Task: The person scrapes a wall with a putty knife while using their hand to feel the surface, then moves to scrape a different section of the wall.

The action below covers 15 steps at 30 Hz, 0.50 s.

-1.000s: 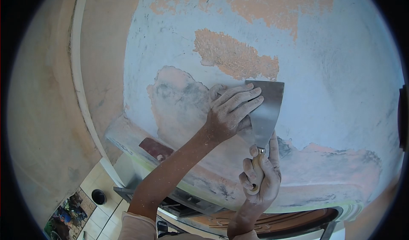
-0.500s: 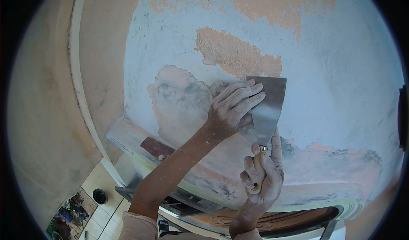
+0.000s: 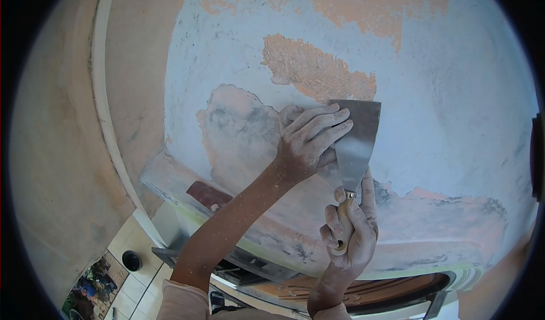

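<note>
My right hand (image 3: 355, 235) is wrapped round the pale handle of a broad metal scraper (image 3: 357, 144), its index finger stretched along the lower blade. The blade points up the wall, its wide edge at the lower border of a rough peach patch (image 3: 318, 67). My left hand (image 3: 309, 138) has its fingers extended, their tips resting on the blade's left side. Both hands are coated in white dust. Around them the wall (image 3: 454, 104) is pale blue-white, with a grey and pink bare patch (image 3: 238, 127) left of my left hand.
A dark red piece (image 3: 207, 195) lies on the ledge at the lower left. Below are a dark frame with a carved brown wooden panel (image 3: 301, 290), a black bucket (image 3: 131, 261) on the tiled floor, and assorted items at the bottom left. A pale pipe-like strip (image 3: 102, 93) runs down the left.
The scraper and my right hand have shifted very slightly upward in view. My left hand's fingertips stay on the blade.
</note>
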Available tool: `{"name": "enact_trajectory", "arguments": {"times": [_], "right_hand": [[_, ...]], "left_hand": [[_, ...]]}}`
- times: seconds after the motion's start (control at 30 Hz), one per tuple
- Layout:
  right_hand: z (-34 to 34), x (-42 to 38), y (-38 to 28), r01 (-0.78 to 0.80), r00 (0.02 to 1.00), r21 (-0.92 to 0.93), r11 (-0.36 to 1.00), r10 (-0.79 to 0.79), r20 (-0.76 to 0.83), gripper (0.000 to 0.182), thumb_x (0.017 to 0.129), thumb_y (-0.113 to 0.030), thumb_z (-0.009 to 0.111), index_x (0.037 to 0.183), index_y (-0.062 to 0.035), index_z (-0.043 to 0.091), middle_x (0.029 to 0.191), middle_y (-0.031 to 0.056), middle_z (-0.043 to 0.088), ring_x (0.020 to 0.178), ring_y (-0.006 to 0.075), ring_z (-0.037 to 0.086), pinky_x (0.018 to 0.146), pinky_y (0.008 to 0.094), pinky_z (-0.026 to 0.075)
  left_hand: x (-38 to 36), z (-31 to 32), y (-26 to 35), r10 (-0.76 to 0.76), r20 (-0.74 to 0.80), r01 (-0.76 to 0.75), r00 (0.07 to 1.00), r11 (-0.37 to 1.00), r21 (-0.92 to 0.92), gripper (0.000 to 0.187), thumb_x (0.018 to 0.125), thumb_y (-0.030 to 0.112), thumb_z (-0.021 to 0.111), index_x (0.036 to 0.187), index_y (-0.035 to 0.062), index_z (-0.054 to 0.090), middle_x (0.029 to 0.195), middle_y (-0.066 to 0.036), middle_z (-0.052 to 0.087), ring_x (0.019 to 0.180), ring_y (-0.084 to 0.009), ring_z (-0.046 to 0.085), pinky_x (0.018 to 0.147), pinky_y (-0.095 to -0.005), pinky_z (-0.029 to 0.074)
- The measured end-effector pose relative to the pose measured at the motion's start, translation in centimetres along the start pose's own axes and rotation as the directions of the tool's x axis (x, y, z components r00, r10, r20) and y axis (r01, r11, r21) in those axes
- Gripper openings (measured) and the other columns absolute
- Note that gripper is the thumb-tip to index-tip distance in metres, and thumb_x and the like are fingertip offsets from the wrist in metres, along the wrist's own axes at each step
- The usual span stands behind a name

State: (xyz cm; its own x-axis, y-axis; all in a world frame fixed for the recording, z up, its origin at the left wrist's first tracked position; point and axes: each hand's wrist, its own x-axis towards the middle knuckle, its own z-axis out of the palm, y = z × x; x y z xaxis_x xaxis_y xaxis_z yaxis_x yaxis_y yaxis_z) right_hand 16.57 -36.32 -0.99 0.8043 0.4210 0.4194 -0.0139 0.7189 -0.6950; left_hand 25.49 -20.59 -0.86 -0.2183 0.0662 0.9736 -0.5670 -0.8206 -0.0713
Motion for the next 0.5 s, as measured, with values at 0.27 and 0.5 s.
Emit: {"name": "enact_trajectory", "arguments": {"times": [0.27, 0.5], "right_hand": [[0.0, -0.3, 0.0, -0.017, 0.999, -0.034, 0.999, 0.016, -0.034, 0.058, 0.094, -0.002, 0.039, 0.146, -0.0067, 0.014, 0.099, 0.0160, 0.052, 0.055, 0.0087, 0.047, 0.034, 0.0177, 0.040], [0.1, -0.6, 0.1, -0.012, 1.000, -0.018, 1.000, 0.011, -0.009, 0.059, 0.092, -0.004, 0.047, 0.145, -0.0027, 0.020, 0.096, 0.0133, 0.057, 0.055, 0.0076, 0.049, 0.035, 0.0181, 0.038]], "left_hand": [[-0.1, -0.4, -0.1, 0.002, 0.004, -0.002, 1.000, 1.000, 0.012, 0.040, 0.067, 0.033, 0.072, 0.100, 0.0132, 0.065, 0.109, -0.001, 0.065, 0.106, -0.0201, 0.060, 0.085, -0.0363, 0.040], [0.0, -0.9, -0.2, 0.030, 0.026, -0.031, 0.999, 0.999, 0.032, 0.042, 0.066, 0.034, 0.072, 0.102, 0.0123, 0.065, 0.107, -0.002, 0.065, 0.104, -0.0192, 0.061, 0.081, -0.0354, 0.042]]}}
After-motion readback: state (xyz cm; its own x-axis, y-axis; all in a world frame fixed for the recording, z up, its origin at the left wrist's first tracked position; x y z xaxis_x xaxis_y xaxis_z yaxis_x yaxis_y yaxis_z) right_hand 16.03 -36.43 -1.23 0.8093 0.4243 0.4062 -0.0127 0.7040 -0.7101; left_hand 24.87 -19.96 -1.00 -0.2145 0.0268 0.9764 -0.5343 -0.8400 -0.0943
